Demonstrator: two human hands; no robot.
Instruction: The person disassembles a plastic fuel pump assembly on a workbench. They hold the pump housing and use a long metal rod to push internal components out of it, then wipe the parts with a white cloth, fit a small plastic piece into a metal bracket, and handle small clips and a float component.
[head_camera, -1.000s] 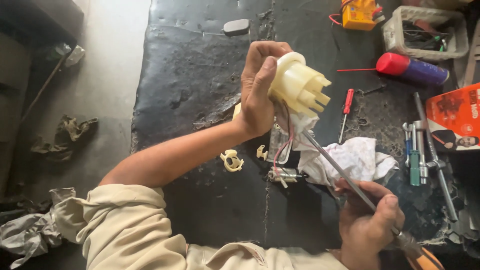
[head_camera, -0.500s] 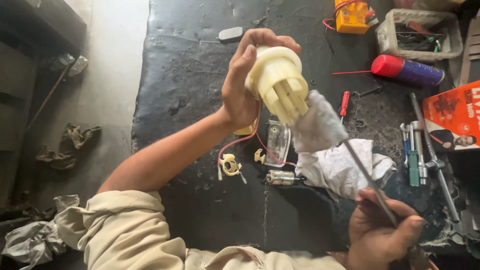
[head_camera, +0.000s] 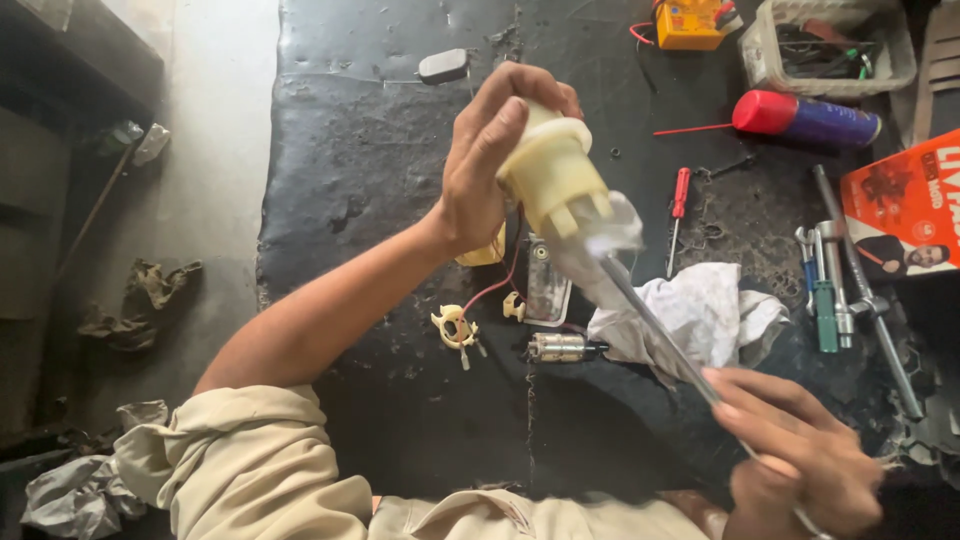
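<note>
Gripping a cream housing (head_camera: 552, 180) at upper centre, the left hand (head_camera: 490, 160) was clamped round it; the right hand (head_camera: 790, 455), lower right, pinched a rod (head_camera: 655, 325).

I see a cream plastic housing (head_camera: 552, 180), a white rag (head_camera: 700, 315), a red-capped blue spray can (head_camera: 805, 118), a red-handled screwdriver (head_camera: 679, 200), black counter (head_camera: 370, 160), beige sleeve (head_camera: 240, 460)

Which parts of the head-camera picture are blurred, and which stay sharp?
Head view: the right hand, its thin metal rod and the pale rag on the rod tip smear with motion; the left hand, cream plastic housing and red-capped blue spray can stay sharp.
</note>
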